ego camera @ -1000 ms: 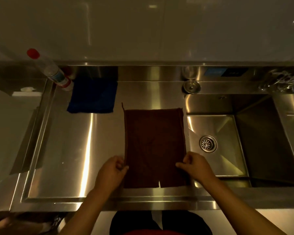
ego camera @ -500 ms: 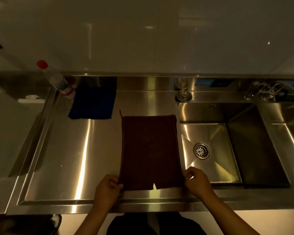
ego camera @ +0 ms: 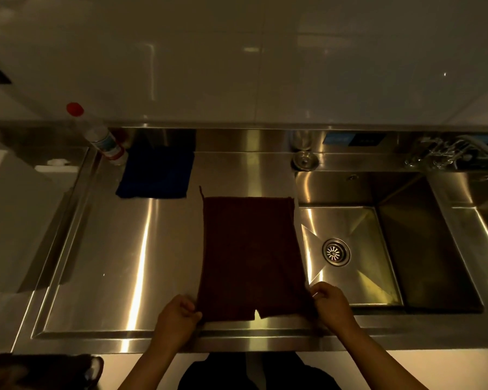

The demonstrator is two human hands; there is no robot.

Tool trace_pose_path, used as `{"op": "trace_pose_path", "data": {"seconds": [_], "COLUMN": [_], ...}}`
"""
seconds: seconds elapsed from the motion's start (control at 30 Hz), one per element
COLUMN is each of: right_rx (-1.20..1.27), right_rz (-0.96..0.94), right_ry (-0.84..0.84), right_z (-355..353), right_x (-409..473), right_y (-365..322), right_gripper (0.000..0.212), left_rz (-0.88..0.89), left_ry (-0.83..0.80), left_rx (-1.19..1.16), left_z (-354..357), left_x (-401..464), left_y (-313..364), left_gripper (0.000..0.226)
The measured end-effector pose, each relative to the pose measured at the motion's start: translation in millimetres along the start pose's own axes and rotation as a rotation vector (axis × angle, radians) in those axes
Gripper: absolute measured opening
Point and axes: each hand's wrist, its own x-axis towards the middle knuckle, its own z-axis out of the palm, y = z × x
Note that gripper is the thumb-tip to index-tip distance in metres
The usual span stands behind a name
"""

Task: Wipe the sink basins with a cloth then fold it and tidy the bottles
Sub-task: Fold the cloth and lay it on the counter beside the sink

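Note:
A dark brown cloth (ego camera: 251, 254) lies spread flat on the steel drainboard (ego camera: 119, 263), just left of the sink basin (ego camera: 350, 277). My left hand (ego camera: 176, 322) pinches its near left corner. My right hand (ego camera: 331, 305) pinches its near right corner at the basin's edge. A small notch shows in the cloth's near hem. A clear bottle (ego camera: 99, 136) with a red cap stands at the back left corner of the drainboard.
A folded blue cloth (ego camera: 157, 175) lies at the back beside the bottle. A drain (ego camera: 335, 252) sits in the basin floor. A second basin (ego camera: 479, 226) and a tap (ego camera: 445, 150) are at the right. A round steel fitting (ego camera: 304, 160) sits behind the basin.
Both hands slid down the cloth's side edges toward me and now hold its near corners. The view tilted slightly.

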Motion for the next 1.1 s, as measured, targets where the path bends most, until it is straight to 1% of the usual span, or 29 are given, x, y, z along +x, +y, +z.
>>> {"op": "trace_pose_path", "data": {"seconds": [0.1, 0.2, 0.27, 0.37, 0.43, 0.53, 0.6, 0.63, 0.7, 0.77, 0.83, 0.9, 0.93, 1.0, 1.07, 1.1], "right_rx": [0.002, -0.012, -0.075, -0.130, -0.030, 0.168, 0.196, 0.174, 0.091, -0.007, -0.124, -0.262, -0.323, -0.452, -0.568, -0.614], "right_rz": [0.058, 0.074, 0.064, 0.035, 0.010, -0.028, 0.004, 0.041, 0.094, 0.082, 0.002, -0.161, -0.265, -0.455, -0.571, -0.599], "right_ry": [-0.042, -0.114, -0.120, -0.093, -0.051, -0.023, -0.043, -0.075, -0.131, -0.107, -0.070, -0.041, -0.047, -0.095, -0.145, -0.176], "right_z": [-1.6, 0.2, 1.7, 1.8, 0.2, -5.2, -10.7, -13.0, -13.7, -10.2, -4.7, -0.3, 1.6, 5.3, 9.8, 12.6], "right_x": [3.3, -0.7, -3.3, -7.1, -10.4, -13.5, -13.4, -13.0, -12.2, -11.8, -14.6, -18.3, -19.5, -22.2, -25.9, -27.3], "right_y": [8.4, 11.4, 14.6, 18.5, 17.7, 16.0, 16.2, 16.8, 18.6, 19.1, 17.9, 16.9, 17.5, 16.3, 12.4, 10.7], "right_gripper": [0.026, 0.018, 0.018, 0.009, 0.007, 0.005, 0.004, 0.005, 0.013, 0.027, 0.041, 0.045, 0.044, 0.037, 0.026, 0.027], "left_rz": [0.015, 0.022, 0.046, 0.144, 0.219, 0.266, 0.274, 0.271, 0.259, 0.276, 0.349, 0.452, 0.504, 0.598, 0.672, 0.698], "left_ry": [-0.023, -0.003, 0.014, 0.039, 0.039, -0.024, -0.054, -0.064, -0.093, -0.122, -0.097, -0.023, -0.005, -0.047, -0.125, -0.153], "left_rx": [0.081, 0.113, 0.159, 0.244, 0.258, 0.234, 0.247, 0.262, 0.301, 0.370, 0.457, 0.511, 0.519, 0.530, 0.561, 0.576], "left_z": [1.2, 2.5, 3.2, 5.3, 6.6, 4.2, -0.5, -2.8, -6.0, -6.7, -4.3, 0.3, 3.5, 12.3, 24.2, 30.2], "left_x": [1.3, 0.6, -1.7, -6.3, -7.8, -8.2, -6.3, -5.0, -3.3, -4.0, -6.9, -10.5, -12.3, -15.2, -17.7, -18.3], "left_y": [-4.6, -6.2, -5.7, -6.7, -7.7, -7.1, -8.3, -9.3, -10.5, -10.4, -12.7, -14.7, -14.4, -12.1, -9.0, -7.6], "left_gripper": [0.019, 0.018, 0.019, 0.020, 0.027, 0.036, 0.038, 0.038, 0.035, 0.027, 0.021, 0.018, 0.018, 0.020, 0.027, 0.031]}}
